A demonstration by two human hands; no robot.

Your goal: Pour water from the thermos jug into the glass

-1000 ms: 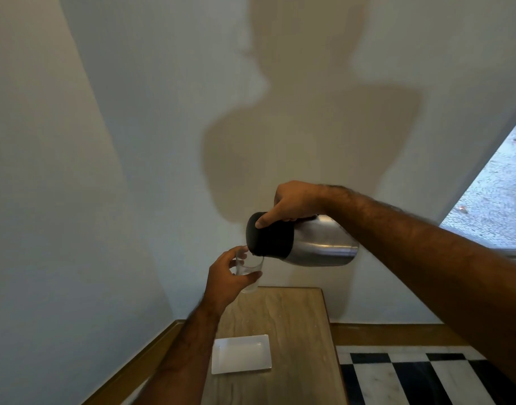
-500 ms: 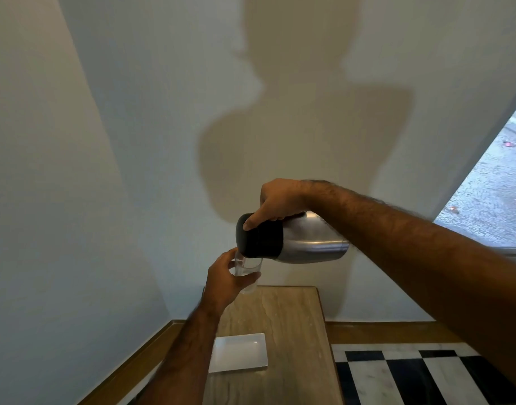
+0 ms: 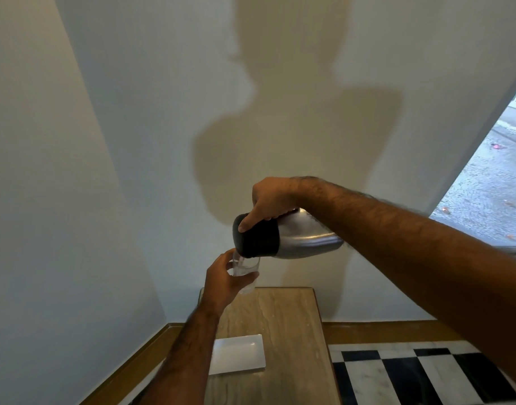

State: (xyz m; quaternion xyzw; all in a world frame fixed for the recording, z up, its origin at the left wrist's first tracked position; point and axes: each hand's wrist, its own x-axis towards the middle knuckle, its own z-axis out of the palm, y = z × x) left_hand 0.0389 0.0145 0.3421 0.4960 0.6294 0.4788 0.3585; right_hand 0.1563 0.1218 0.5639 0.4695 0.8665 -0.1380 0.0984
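Note:
My right hand (image 3: 269,201) grips the steel thermos jug (image 3: 303,239) from above, thumb pressed on its black top. The jug lies tipped almost level, its black top pointing left and down over the glass (image 3: 248,268). My left hand (image 3: 224,283) holds this clear glass in the air just under the jug's spout, above the far end of the wooden table (image 3: 286,325). A thin stream of water runs into the glass, which holds some water. My fingers hide the glass's lower part.
A white rectangular plate (image 3: 237,358) lies on the table near its left side. Walls close in behind and to the left, with a wooden skirting board. Black-and-white floor tiles (image 3: 411,372) lie right of the table. A window (image 3: 490,194) is at the far right.
The jug and the glass have both shifted slightly left and down in view. The jug stays tipped over the glass, and the glass holds a little more water.

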